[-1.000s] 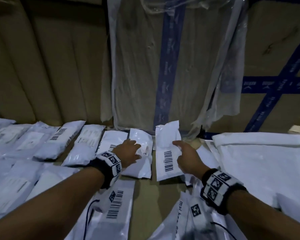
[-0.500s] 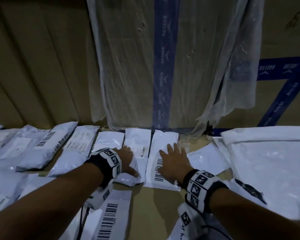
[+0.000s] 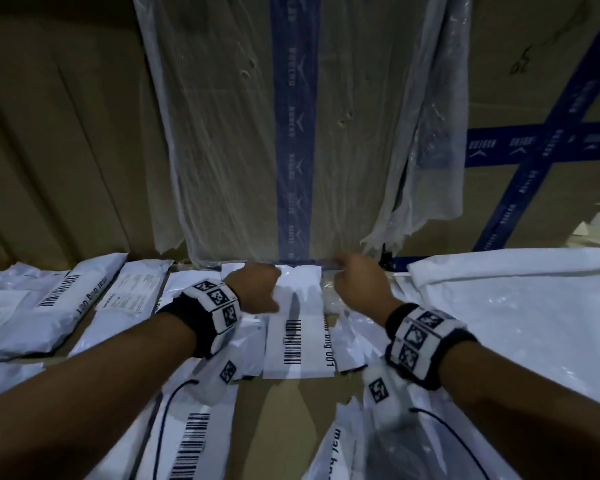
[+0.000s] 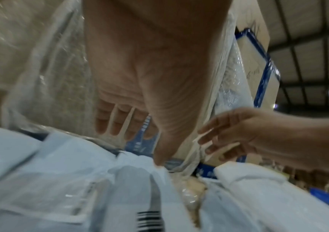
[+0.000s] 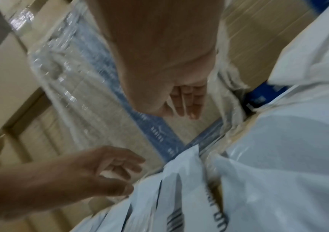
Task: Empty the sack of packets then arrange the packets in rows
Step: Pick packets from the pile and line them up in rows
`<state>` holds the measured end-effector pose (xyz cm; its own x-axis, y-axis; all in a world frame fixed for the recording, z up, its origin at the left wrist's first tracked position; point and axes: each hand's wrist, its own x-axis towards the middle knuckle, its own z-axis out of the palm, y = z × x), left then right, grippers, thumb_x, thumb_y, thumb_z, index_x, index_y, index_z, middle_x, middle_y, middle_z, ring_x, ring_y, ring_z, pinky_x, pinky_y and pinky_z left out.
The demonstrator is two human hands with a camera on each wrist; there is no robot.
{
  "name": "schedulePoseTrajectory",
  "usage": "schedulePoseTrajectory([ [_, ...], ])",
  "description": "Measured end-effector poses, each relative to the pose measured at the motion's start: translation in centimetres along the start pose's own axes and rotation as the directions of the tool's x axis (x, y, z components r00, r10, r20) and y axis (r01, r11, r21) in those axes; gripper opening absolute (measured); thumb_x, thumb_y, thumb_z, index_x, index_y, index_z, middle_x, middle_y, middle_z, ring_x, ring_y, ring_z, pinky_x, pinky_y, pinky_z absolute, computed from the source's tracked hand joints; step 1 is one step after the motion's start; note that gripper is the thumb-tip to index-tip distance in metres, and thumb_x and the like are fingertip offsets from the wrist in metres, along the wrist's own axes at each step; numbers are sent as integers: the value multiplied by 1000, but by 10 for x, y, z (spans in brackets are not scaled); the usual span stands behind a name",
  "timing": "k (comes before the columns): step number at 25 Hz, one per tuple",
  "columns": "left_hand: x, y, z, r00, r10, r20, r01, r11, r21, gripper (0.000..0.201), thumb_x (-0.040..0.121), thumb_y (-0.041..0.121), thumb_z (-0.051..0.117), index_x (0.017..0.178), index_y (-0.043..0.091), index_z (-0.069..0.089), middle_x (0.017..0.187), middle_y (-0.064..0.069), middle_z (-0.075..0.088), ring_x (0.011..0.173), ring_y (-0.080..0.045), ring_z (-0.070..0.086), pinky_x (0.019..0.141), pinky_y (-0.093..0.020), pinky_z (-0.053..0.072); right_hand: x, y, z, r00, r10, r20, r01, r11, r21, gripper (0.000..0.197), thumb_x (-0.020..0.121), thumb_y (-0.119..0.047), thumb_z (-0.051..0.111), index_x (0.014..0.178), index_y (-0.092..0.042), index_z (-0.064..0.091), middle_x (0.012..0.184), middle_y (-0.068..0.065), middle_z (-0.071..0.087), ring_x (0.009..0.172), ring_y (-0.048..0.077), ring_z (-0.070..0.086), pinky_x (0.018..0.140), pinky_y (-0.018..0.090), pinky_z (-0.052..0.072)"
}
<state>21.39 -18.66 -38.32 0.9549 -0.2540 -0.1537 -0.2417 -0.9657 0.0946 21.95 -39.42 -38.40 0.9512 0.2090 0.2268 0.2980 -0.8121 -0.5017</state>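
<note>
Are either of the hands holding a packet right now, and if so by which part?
Nothing is held. The left hand and right hand both have loose fingers, above the far end of the barcoded packet.

A warehouse: taped, film-wrapped cartons [image 3: 291, 133], barcoded mailer packets [image 3: 298, 341], girdered roof [image 4: 308, 47].

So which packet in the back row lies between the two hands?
The packet with the upright barcode, printed side up, lies between the left hand and right hand; its row-mates sit left of the left hand.
</note>
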Motion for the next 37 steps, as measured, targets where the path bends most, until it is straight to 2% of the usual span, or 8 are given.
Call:
schedulePoseTrajectory([
  [3,13,51,0,993,-7,-119,-28,957,-289,27,89,33,61,97,8,59,99,-16,59,96,-23,58,77,-28,40,-5,46,-29,967,225,117,-206,966,-159,18,84,-3,52,93,3,66,94,18,68,94,33,65,72,32,51],
  [6,31,94,24,999,-18,-27,5,909,-416,40,82,43,64,77,3,66,83,-16,67,84,-28,65,69,-32,46,-32,80,-26,904,351,243,-281,918,-279,16,91,-10,48,87,0,60,95,17,60,104,34,61,75,31,47],
  [10,47,124,46,993,-35,116,81,905,-417,33,74,27,77,63,6,54,78,-19,63,89,-33,66,57,-26,39,-55,104,-15,899,356,255,-367,930,-2,23,91,-8,48,108,-8,62,112,15,62,108,32,59,79,30,45],
  [13,52,134,42,998,-51,-21,33,858,-512,27,69,11,76,55,6,53,59,-5,48,63,-19,56,48,-25,30,-58,113,-27,905,356,234,-388,915,108,22,91,-9,49,110,-11,60,117,18,63,93,26,59,72,25,46],
  [20,-3,164,-10,820,303,-486,-528,727,-438,27,82,15,59,103,20,75,97,-1,75,87,-15,67,72,-26,50,-63,66,-86,833,476,281,-532,552,642,54,91,-63,44,89,-14,65,79,15,66,60,26,62,46,25,50],
  [23,-49,170,-27,728,413,-547,-629,721,-293,28,85,25,60,111,23,71,104,1,72,92,-15,63,78,-28,50,-63,43,-101,832,540,128,-457,536,710,32,93,-35,56,92,-6,67,87,22,69,73,34,66,61,35,53],
  [29,-105,130,-53,936,269,-228,-352,695,-627,21,89,31,65,104,17,70,84,-3,71,73,-9,66,63,-16,51,-87,10,-129,835,542,-100,-299,598,744,12,91,-7,51,89,-8,63,89,13,67,84,29,64,73,39,54],
  [37,-90,113,-80,998,65,-10,-29,295,-955,31,88,31,67,107,7,68,101,-19,70,82,-23,65,72,-30,54,-98,-19,-130,928,371,35,-257,571,780,25,95,-2,47,117,-6,56,111,10,65,92,17,63,67,23,49],
])
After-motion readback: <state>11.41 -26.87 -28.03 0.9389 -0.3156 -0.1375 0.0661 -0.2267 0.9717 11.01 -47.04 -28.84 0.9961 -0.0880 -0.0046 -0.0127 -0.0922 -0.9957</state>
